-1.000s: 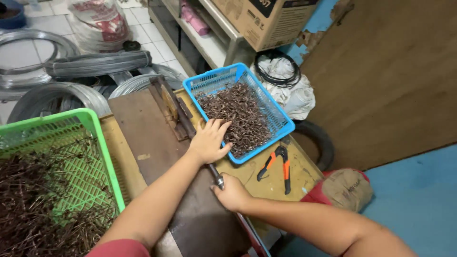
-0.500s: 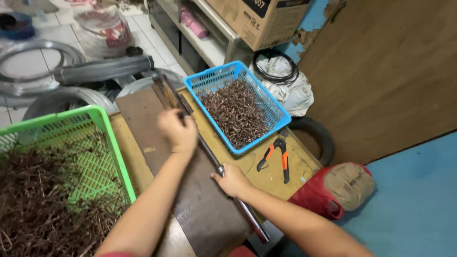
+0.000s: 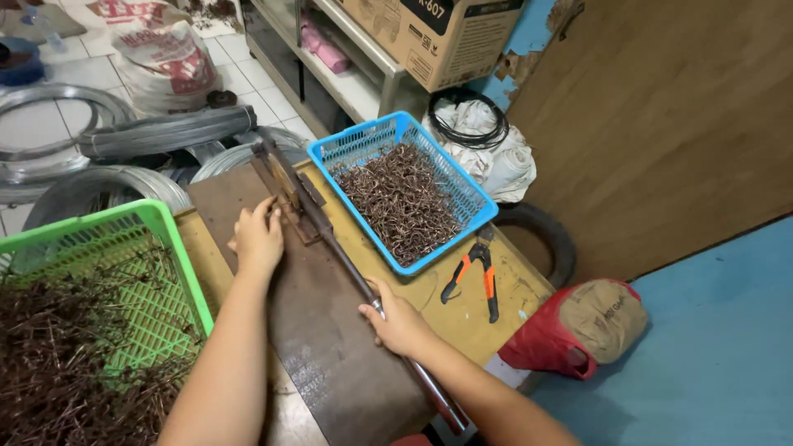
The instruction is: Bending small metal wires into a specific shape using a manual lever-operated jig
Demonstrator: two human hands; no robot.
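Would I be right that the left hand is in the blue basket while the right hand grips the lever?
Not quite: in the head view the left hand rests on the metal plate beside the bending jig, outside the blue basket. The right hand does grip the lever.

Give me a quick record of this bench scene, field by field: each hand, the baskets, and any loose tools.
left hand: at the metal jig on the dark board
right hand: gripping the long lever bar
blue basket: right of the bar, holds bent brown wire pieces
green basket: left of the board, holds straight brown wire pieces
pliers: orange-handled, lying on the yellow bench below the blue basket
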